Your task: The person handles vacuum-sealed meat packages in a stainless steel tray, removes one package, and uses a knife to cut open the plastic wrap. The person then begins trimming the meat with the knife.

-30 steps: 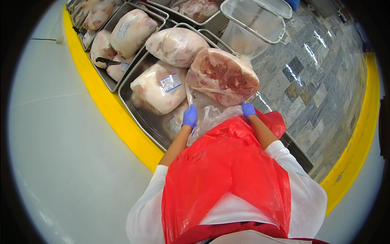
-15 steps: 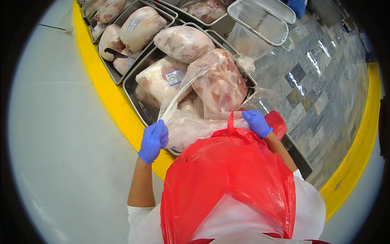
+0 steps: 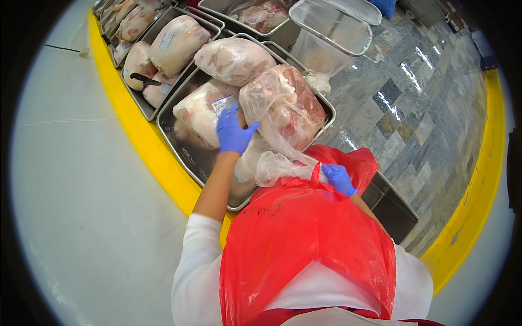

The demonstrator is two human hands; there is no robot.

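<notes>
My left hand (image 3: 235,133), in a blue glove, has its fingers spread over the near side of a wrapped, labelled piece of meat (image 3: 197,115). My right hand (image 3: 339,179), also gloved in blue, is closed around gathered clear plastic wrap (image 3: 278,167) close to my red apron (image 3: 310,233). That wrap stretches up to a large piece of raw meat (image 3: 296,103), which it partly covers. Another wrapped piece of meat (image 3: 235,61) lies behind these two. All sit in a deep metal tray (image 3: 185,164) in front of me.
Farther left, another metal tray (image 3: 145,111) holds more meat and a black-handled knife (image 3: 144,80). A metal frame with a clear bag (image 3: 321,53) stands behind. At right is a dark metal tray (image 3: 387,209) beside the tiled surface (image 3: 402,125). A yellow edge (image 3: 142,141) runs along the left.
My left hand has let go of the plastic wrap and moved up and right onto the labelled meat, opening its fingers. My right hand keeps the wrap, now bunched and pulled nearer to me.
</notes>
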